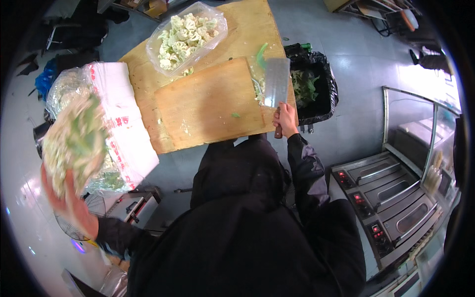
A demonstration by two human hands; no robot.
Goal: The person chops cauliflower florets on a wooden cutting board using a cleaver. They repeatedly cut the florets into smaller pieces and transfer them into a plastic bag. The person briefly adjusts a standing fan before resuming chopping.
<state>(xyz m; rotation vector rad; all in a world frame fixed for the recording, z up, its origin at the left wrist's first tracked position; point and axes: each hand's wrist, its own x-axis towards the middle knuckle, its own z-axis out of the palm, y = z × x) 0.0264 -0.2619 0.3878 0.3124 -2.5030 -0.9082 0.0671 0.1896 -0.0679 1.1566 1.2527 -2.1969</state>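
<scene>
My left hand (74, 208), at the far left, holds a large cauliflower head with green leaves (76, 141), blurred by motion, in front of a white foam box (130, 130) with red writing. My right hand (285, 120) grips the wooden handle of a cleaver (276, 81), whose broad blade lies over the table's right edge, pointing away from me. Between my hands is a wooden cutting board (211, 104) bearing small scraps. Behind the board stands a clear plastic bag (219, 41) filled with cut cauliflower florets (185, 39).
The wooden table (252, 22) carries a green leaf piece (262, 55) near the blade. At its right stands a bin lined with a black bag (328, 81), with leaves inside. A metal oven (393, 200) is at the right, a wire fan guard (94, 204) at the lower left.
</scene>
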